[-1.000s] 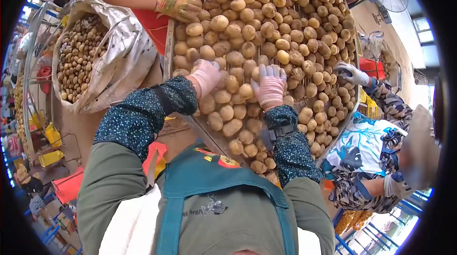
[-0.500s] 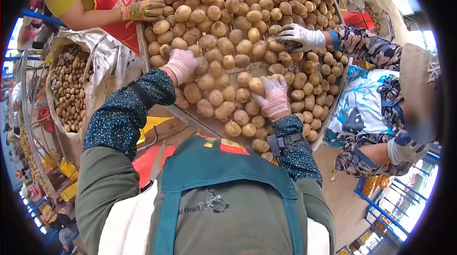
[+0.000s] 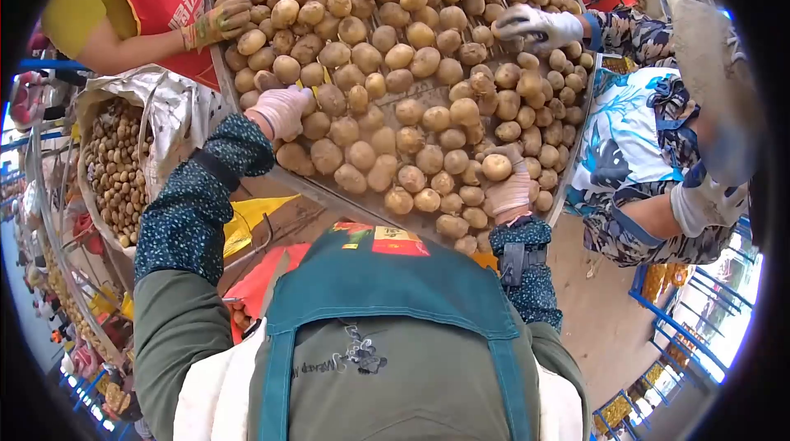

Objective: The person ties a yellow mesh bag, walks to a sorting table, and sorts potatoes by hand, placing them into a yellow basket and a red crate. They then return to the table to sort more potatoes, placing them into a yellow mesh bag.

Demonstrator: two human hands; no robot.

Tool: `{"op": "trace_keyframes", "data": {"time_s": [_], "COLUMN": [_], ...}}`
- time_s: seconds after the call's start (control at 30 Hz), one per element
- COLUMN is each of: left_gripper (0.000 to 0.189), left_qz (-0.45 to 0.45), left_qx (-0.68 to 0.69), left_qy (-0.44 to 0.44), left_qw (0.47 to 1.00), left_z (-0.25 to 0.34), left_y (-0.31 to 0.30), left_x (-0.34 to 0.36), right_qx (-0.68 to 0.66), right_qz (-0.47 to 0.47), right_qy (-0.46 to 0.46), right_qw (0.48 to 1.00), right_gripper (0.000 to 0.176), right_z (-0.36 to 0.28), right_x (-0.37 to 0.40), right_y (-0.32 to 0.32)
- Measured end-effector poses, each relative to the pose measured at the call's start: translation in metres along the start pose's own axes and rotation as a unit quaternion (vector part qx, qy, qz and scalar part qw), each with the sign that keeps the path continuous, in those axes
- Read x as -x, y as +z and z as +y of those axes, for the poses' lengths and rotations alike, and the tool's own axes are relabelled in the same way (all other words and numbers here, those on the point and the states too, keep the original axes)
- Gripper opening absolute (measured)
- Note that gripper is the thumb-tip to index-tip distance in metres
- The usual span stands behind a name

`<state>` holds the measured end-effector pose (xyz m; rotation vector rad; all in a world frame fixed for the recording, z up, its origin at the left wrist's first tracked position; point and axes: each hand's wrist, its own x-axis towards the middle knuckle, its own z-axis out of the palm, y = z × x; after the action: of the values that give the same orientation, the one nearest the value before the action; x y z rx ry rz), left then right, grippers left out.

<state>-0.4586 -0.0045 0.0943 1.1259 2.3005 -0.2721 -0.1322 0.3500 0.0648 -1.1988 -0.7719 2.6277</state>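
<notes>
Many round brown potatoes (image 3: 428,118) lie over a metal sorting table (image 3: 325,196). My left hand (image 3: 282,110), in a pale glove, rests at the table's left edge, its fingers curled against potatoes; what they hold, if anything, is hidden. Near the front right part of the table is my right hand (image 3: 508,186), in a striped glove, with a potato (image 3: 496,167) at its fingers. The thumb side and fingers curve round that potato. Patterned dark sleeves cover both my forearms.
A co-worker's gloved hand (image 3: 218,23) touches the table's left edge. Another co-worker's gloved hand (image 3: 539,27) is over the potatoes at the right. A white sack (image 3: 177,104) full of small potatoes stands at the left, near a yellow sheet (image 3: 247,219).
My left hand has moved left towards the table edge. My right hand has moved right and nearer to me, now with a potato. The co-worker's hand at the right has lifted slightly away from the potatoes.
</notes>
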Motion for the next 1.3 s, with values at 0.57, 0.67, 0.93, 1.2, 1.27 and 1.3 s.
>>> {"op": "trace_keyframes", "data": {"time_s": [0.57,0.67,0.93,1.2,1.27,1.3], "left_gripper": [0.073,0.074,0.068,0.059,0.066,0.066], "left_qz": [0.036,-0.001,0.016,0.022,0.040,0.049], "left_qx": [0.906,0.925,0.865,0.890,0.828,0.823], "left_qy": [0.064,0.093,0.141,0.131,0.118,0.135], "left_qw": [0.417,0.367,0.482,0.437,0.547,0.549], "left_z": [0.078,0.111,0.141,0.135,0.131,0.128], "left_y": [-0.013,0.014,0.013,0.023,0.028,0.029], "left_x": [0.082,0.078,0.083,0.105,0.107,0.107], "right_qx": [0.056,0.081,0.396,0.362,0.443,0.445], "right_qz": [-0.191,-0.184,-0.199,-0.269,-0.262,-0.262], "right_qy": [-0.026,-0.040,-0.255,-0.210,-0.125,-0.123], "right_qw": [0.980,0.979,0.859,0.867,0.848,0.848], "right_gripper": [0.047,0.055,0.063,0.046,0.041,0.041], "right_z": [0.055,0.069,0.103,0.090,0.072,0.071], "right_x": [-0.003,0.007,0.039,0.054,0.045,0.040], "right_y": [0.133,0.157,0.177,0.184,0.200,0.200]}}
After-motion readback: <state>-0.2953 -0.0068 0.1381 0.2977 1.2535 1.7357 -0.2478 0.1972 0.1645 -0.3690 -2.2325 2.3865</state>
